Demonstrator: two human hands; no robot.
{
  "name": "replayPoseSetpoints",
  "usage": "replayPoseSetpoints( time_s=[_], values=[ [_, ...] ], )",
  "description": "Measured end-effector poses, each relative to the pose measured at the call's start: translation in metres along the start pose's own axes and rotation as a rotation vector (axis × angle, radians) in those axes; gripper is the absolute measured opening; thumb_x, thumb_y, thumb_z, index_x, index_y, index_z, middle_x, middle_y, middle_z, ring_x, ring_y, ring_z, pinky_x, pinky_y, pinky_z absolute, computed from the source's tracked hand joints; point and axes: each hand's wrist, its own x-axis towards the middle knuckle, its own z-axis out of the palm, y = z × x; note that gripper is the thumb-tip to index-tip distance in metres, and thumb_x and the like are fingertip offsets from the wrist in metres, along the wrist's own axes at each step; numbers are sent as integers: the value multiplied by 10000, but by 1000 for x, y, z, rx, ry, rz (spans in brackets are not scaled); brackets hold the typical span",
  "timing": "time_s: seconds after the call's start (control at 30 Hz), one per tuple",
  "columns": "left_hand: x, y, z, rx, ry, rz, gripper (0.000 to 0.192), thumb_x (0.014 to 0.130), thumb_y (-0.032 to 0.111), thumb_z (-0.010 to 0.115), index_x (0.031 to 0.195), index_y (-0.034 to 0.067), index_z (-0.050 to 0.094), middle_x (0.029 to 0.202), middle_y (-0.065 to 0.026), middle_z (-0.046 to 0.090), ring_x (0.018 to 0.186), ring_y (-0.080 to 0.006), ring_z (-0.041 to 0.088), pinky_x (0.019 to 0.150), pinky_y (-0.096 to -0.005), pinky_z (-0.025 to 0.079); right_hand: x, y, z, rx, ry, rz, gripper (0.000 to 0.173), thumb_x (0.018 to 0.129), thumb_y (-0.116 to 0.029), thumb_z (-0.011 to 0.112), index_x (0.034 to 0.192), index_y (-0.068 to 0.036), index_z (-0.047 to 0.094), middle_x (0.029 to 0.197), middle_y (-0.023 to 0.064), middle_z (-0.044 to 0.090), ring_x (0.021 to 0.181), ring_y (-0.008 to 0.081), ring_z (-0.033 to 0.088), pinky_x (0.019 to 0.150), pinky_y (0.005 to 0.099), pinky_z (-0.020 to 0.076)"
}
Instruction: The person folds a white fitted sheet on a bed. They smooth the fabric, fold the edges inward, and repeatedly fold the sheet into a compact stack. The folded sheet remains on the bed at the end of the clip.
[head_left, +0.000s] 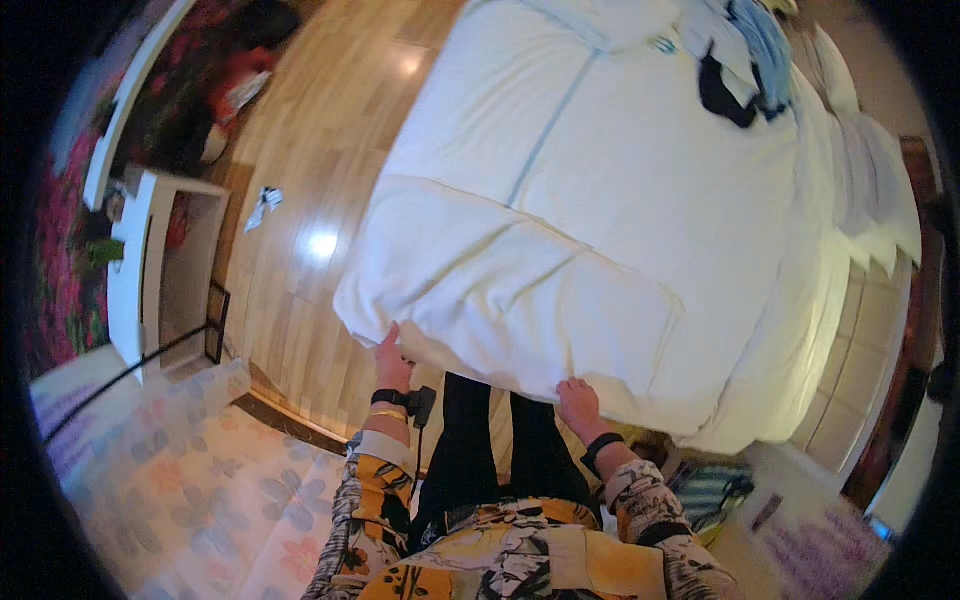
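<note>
A white cover lies over the bed, with a seam and a blue-grey stripe across it. Its near part is wrinkled. My left hand grips the cover's near edge by the left corner, thumb on top. Further right along that same edge, my right hand holds the fabric with its fingers curled over it. On the far right of the bed lie a black garment and light blue clothing.
A white cabinet stands left of the wooden floor, where a small crumpled item lies. A floral-patterned sheet or cover is at lower left. Pale fabric with a scalloped edge is beyond the bed's right side.
</note>
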Motion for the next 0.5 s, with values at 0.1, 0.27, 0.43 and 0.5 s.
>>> replayPoseSetpoints(
  time_s=[0.1,0.27,0.43,0.5],
  values=[
    [-15,-2,6,192,-246,146,476,906,326,608,1274,45,499,1245,-140,557,1121,-306,539,936,-491,458,-23,4,8,116,66,13,184,779,-67,551,955,-100,594,924,119,585,883,337,572,745,441,480],
    [-14,13,20,36,-63,18,455,910,291,605,1265,23,510,1281,-131,555,1168,-318,523,1016,-491,408,-54,20,32,369,44,543,200,850,-134,485,1012,-59,573,923,206,608,895,406,588,765,495,473],
    [-13,15,38,-28,-81,1,439,899,236,611,1257,4,505,1241,-133,579,1117,-300,557,993,-451,437,-87,48,57,363,-38,745,171,822,-167,527,944,-55,568,964,191,601,909,394,579,736,496,492],
    [-14,19,35,27,-96,61,429,894,223,618,1247,4,511,1216,-139,589,1083,-305,573,967,-456,454,-87,33,50,260,105,627,195,805,-176,568,968,-68,571,1032,171,588,964,372,565,731,491,493]
  ],
)
